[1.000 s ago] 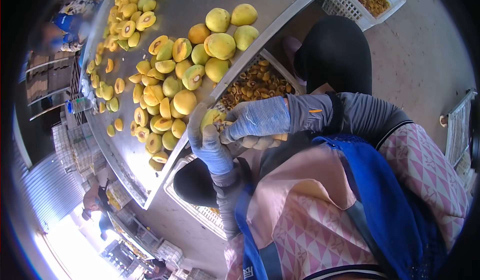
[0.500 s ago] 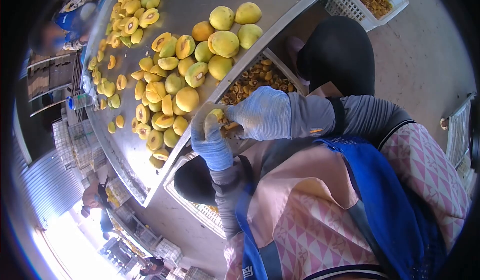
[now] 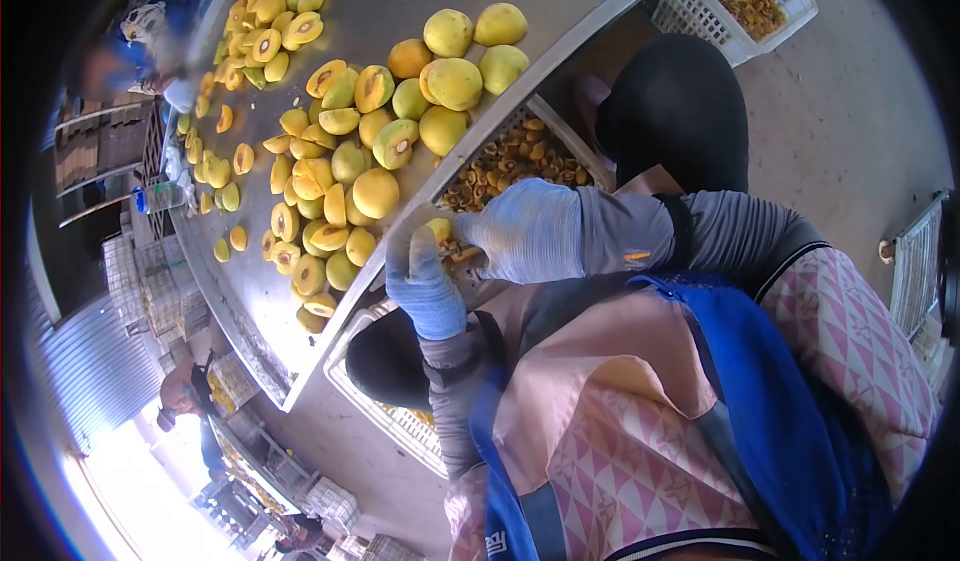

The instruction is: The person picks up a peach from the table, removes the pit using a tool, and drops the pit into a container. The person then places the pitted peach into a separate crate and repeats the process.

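My left hand point(image 3: 427, 286), in a blue knit glove, is closed around a yellow peach piece point(image 3: 439, 229) at the table's near edge. My right hand point(image 3: 525, 231), gloved the same way, is closed and meets the left one. Whatever its fingers grip is hidden between the hands; only a small brownish bit shows there. Beside them on the metal table point(image 3: 385, 16) lie several whole peaches point(image 3: 376, 194) and cut peach halves point(image 3: 396, 144) with pits showing. Below my hands a white crate point(image 3: 570, 131) holds brown peach pits point(image 3: 520, 156).
Another crate point(image 3: 795, 21) of brown scraps stands on the floor at the upper right. A white basket point(image 3: 400, 431) sits beneath the table by my knee. Across the table a co-worker point(image 3: 150, 51) is partly visible. Stacked crates point(image 3: 150, 281) and another person point(image 3: 183, 393) are farther off.
Both hands stay together in nearly the same place, with only slight finger movement. The co-worker across the table has shifted; the fruit looks unchanged.
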Demonstrator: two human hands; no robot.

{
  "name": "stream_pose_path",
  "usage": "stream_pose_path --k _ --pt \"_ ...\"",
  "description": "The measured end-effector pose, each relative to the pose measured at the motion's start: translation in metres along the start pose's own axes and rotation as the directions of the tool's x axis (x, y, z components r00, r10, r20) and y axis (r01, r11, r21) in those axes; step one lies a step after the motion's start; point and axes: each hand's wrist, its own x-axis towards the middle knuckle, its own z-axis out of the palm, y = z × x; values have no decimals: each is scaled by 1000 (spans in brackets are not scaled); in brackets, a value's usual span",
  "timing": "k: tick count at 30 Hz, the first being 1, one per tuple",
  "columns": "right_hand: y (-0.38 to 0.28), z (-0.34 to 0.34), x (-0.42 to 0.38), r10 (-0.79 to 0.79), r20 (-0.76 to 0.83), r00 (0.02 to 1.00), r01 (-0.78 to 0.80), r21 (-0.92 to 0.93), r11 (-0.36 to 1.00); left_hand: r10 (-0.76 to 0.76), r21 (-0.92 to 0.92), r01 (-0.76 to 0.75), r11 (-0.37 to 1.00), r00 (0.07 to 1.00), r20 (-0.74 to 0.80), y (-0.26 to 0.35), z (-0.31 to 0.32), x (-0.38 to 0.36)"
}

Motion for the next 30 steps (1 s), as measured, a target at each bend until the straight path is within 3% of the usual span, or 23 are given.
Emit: stream_pose_path --k 1,2,4,5,7,11,13,16,17,18,19,20,21,23,24,25,27,30 --pt "0 -2 1 52 114 992 -60 64 996 16 8 -16 1000 999 39 -9 -6 -1" --pt "2 0 2 53 114 992 -60 65 996 31 15 -33 999 996 78 -15 -10 -2" --pt "8 7 3 42 92 995 -71 347 935 54 35 -58 998 993 109 -11 -12 -1" --pt "11 9 5 44 92 995 -73 345 936 79 51 -87 995 987 137 -9 -12 -1" --pt "16 9 10 -35 195 980 -73 518 852 72 42 -78 996 989 131 -5 -10 -3" --pt "8 -8 12 -23 330 944 -165 530 832 113 -51 -107 993 985 131 -5 -11 -7" --pt "-1 -21 13 159 681 715 -593 469 655 114 -55 -108 993 986 126 -10 -12 -8" --pt "-3 -18 14 205 731 651 -674 432 600 83 -64 -80 995 995 47 -20 -13 -7" --pt "0 -5 11 207 730 651 -671 427 605 44 -74 -45 996 999 -17 -23 -13 -6" --pt "6 18 7 113 429 896 -379 607 698 49 -78 -50 996 999 -24 -20 -11 -4" --pt "4 24 5 -23 69 997 -29 665 747 -97 -419 64 906 994 -56 -14 -9 -2" --pt "5 24 0 -36 78 996 -25 662 749 -239 -709 141 691 970 -40 -8 -9 -2" --pt "-1 14 -2 -17 47 999 -15 609 793 -234 -709 126 693 971 -56 -3 -9 -5" --pt "-4 -1 -3 -22 12 1000 11 548 837 -255 -555 85 827 938 -236 5 -6 -7" --pt "-4 -2 -6 70 128 989 -112 362 925 -267 -412 186 892 952 -147 1 -24 -11" --pt "-3 -4 -7 169 218 961 -202 140 969 -261 -414 169 894 949 -175 10 -34 -13" --pt "-3 0 -9 180 211 961 -204 96 974 -228 -501 224 836 972 56 34 -52 -17" --pt "9 14 -7 198 223 955 -199 -19 980 -208 -377 123 918 959 -192 48 -97 -37"
